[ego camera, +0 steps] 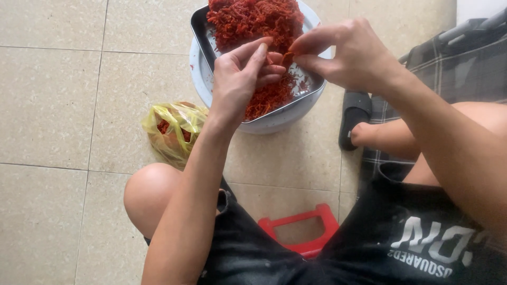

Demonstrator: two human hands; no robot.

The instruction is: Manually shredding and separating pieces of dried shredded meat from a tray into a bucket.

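Knees [150, 192] sit low. Left hand [240, 79] and right hand [343, 55] pinch one red strand [288, 55] over the metal tray [200, 26] at 12 o'clock; yellow bag [171, 129] at 9.

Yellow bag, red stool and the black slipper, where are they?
yellow bag [174, 129], head view, on its crinkled middle.
red stool [301, 221], head view, on its front rim.
black slipper [354, 113], head view, on its strap.
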